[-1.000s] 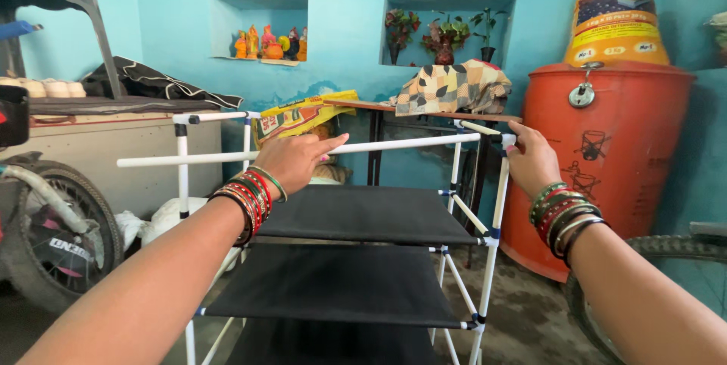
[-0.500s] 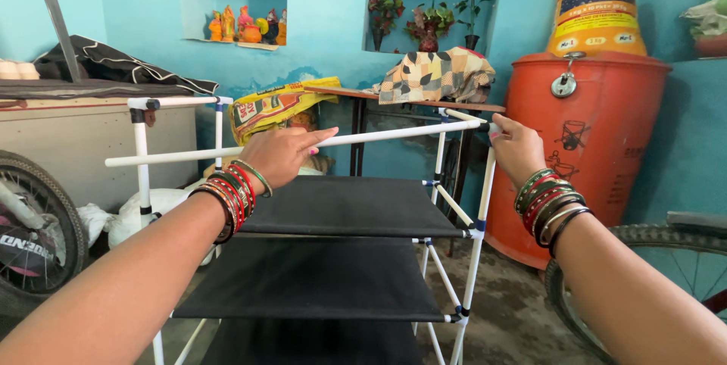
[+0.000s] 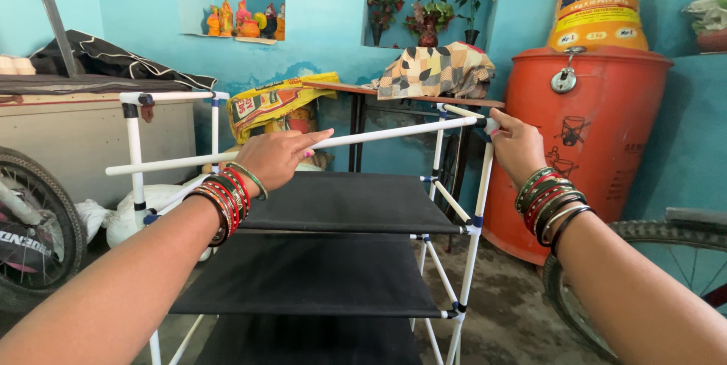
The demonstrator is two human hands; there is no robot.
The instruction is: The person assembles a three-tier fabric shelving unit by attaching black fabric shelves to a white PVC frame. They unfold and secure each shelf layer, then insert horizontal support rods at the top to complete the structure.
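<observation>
A white tube-frame rack (image 3: 475, 206) with black fabric shelves (image 3: 344, 202) stands in front of me. A long white tube (image 3: 379, 135) lies across its top front, from the left side to the right corner. My left hand (image 3: 276, 159) rests over the middle of this tube, fingers stretched forward. At the right front corner my right hand (image 3: 516, 145) grips the tube's end where it meets the upright post. Both wrists wear several bangles.
A big orange drum (image 3: 602, 130) with a sack on top stands right of the rack. Behind it is a wooden table (image 3: 409, 96) with a checked cloth. A bicycle wheel (image 3: 34, 221) is at left, another tyre (image 3: 644, 236) at right.
The view has shifted slightly left and down. Both hands stay on the top front tube, and the right end now sits at the corner post.
</observation>
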